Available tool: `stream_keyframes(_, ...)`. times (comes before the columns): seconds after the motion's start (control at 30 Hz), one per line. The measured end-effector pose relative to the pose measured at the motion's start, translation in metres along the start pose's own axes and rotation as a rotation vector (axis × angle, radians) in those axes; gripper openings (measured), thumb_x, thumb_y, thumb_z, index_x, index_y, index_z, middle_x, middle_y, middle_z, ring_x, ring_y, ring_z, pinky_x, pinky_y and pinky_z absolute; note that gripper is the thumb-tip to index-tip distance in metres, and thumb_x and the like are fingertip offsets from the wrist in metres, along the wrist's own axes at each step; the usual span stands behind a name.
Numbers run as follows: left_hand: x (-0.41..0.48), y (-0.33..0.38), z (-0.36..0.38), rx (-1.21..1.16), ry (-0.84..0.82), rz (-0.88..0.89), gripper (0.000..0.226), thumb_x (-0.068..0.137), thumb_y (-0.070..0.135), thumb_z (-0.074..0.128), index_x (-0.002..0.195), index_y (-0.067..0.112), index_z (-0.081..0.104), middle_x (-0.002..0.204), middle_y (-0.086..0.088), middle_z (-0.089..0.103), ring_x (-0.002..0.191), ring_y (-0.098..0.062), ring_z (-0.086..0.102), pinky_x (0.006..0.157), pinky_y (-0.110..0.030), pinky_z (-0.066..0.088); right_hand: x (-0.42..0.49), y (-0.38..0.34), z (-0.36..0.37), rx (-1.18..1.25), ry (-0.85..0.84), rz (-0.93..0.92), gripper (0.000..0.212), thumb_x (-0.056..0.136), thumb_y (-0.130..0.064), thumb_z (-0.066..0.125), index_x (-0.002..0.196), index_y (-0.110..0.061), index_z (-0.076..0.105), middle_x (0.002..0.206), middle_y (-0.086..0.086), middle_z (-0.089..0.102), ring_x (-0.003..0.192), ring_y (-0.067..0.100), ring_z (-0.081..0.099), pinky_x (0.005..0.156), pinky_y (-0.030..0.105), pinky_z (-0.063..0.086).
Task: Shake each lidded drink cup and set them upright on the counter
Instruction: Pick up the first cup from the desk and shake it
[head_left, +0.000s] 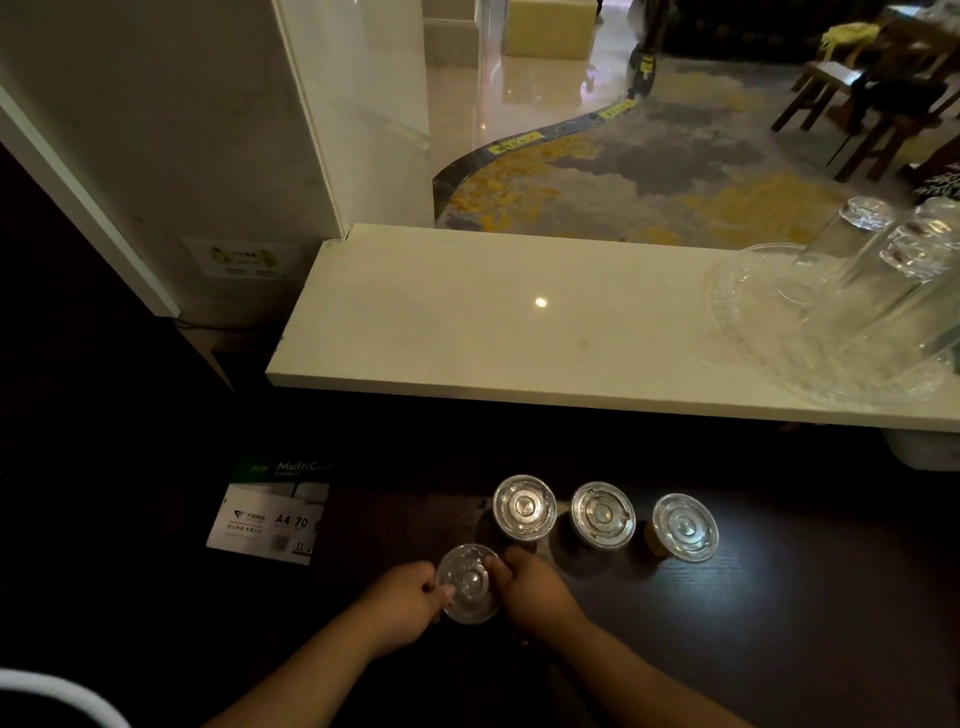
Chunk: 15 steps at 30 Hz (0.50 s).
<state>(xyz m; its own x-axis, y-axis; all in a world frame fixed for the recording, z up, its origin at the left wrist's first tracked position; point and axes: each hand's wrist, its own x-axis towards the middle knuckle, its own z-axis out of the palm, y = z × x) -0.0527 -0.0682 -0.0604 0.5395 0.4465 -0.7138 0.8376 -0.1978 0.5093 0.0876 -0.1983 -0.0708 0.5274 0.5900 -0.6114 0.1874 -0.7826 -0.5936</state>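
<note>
Near six o'clock, gripping one cup (469, 583) between left hand (410, 597) and right hand (530, 582), curling fingers round it; leaving three cups (602, 514) upright on the table (779, 597) toward twelve, probably already shaken.

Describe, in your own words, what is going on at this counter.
A person grips one lidded cup with the left hand and right hand at the dark counter. Three more lidded cups stand upright in a row beyond it. Upturned glasses sit on a clear tray on the pale ledge.
</note>
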Motion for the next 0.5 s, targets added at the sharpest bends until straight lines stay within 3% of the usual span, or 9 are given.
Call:
stream_keyframes(0.07,-0.002,0.0,-0.001,0.011,0.021,-0.002,0.025,0.1,0.04,0.063,0.093,0.016,0.067,0.084,0.004,0.07,0.073,-0.011,0.062,0.08,-0.035,0.057,-0.002,-0.001,0.0,0.015,0.009,0.004,0.035,0.103,-0.045,0.05,0.076,-0.024,0.048,0.075,-0.008,0.057,0.085,0.017,0.061,0.074,0.028,0.042)
stream_keyframes(0.17,-0.006,0.002,-0.001,0.075,0.098,-0.009,0.023,0.095,0.048,0.067,0.093,0.025,0.063,0.089,0.007,0.066,0.078,-0.01,0.062,0.081,-0.033,0.056,-0.002,-0.001,-0.001,0.044,-0.003,0.017,0.039,0.102,-0.049,0.051,0.088,-0.013,0.058,0.085,0.002,0.068,0.089,0.024,0.069,0.078,0.036,0.051)
stream_keyframes(0.23,-0.012,0.006,-0.001,0.103,0.165,-0.003,0.027,0.093,0.05,0.069,0.112,0.033,0.06,0.106,0.01,0.066,0.093,-0.008,0.065,0.082,-0.03,0.056,-0.001,0.001,-0.001,0.082,-0.01,0.033,0.047,0.099,-0.053,0.052,0.096,-0.007,0.061,0.092,0.012,0.072,0.087,0.029,0.073,0.079,0.047,0.058)
stream_keyframes(0.3,-0.015,0.01,0.0,0.147,0.229,0.056,0.052,0.091,0.048,0.071,0.137,0.037,0.049,0.132,0.01,0.06,0.113,-0.011,0.063,0.086,-0.026,0.052,0.003,0.006,0.002,0.099,0.002,0.041,0.052,0.096,-0.057,0.055,0.096,-0.006,0.06,0.093,0.015,0.073,0.085,0.032,0.073,0.08,0.053,0.06)
stream_keyframes(0.37,-0.015,0.014,0.003,0.187,0.243,0.139,0.071,0.088,0.046,0.073,0.15,0.036,0.04,0.149,0.007,0.049,0.126,-0.016,0.059,0.095,-0.027,0.052,0.008,0.013,0.006,0.123,0.009,0.05,0.053,0.094,-0.06,0.056,0.093,-0.007,0.06,0.092,0.016,0.074,0.084,0.033,0.073,0.079,0.055,0.06)
stream_keyframes(0.5,-0.015,0.027,0.01,0.379,0.207,0.252,0.097,0.078,0.06,0.073,0.159,0.033,0.027,0.156,0.004,0.038,0.132,-0.02,0.055,0.103,-0.032,0.052,0.006,0.01,0.008,0.172,0.017,0.07,0.052,0.095,-0.057,0.057,0.089,-0.005,0.063,0.085,0.014,0.074,0.081,0.031,0.073,0.079,0.05,0.06)
